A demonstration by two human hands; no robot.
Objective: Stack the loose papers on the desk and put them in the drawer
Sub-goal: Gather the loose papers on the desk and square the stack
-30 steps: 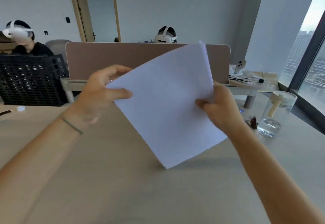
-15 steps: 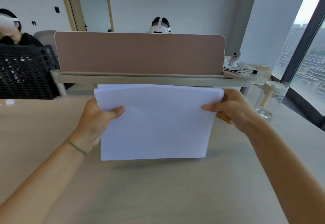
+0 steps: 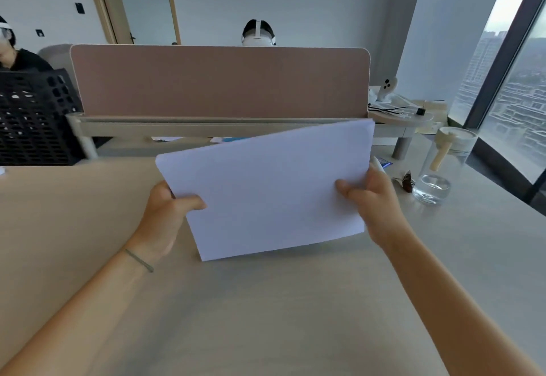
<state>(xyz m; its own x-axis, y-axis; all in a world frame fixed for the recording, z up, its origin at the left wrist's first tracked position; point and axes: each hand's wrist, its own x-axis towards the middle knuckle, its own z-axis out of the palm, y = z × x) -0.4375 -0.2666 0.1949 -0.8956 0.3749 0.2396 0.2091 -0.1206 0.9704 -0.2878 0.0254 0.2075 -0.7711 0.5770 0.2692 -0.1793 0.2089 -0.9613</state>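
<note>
A stack of white papers [image 3: 271,186] stands nearly upright over the light wooden desk [image 3: 266,316], tilted so its right side is higher. My left hand [image 3: 167,213] grips the stack's left edge, thumb on the front. My right hand [image 3: 375,201] grips the right edge the same way. The lower left corner of the stack is close to the desk surface. No drawer is in view.
A brown divider panel [image 3: 218,80] runs along the desk's back edge. A black perforated crate [image 3: 32,118] stands at the left. A clear glass jar [image 3: 443,163] with a wooden lid sits at the right, by small wrappers [image 3: 406,182]. Two persons with headsets sit beyond.
The stack was held tilted, then level with its bottom edge near the desk, and now its right side has risen again. Both hands keep their grip on the side edges.
</note>
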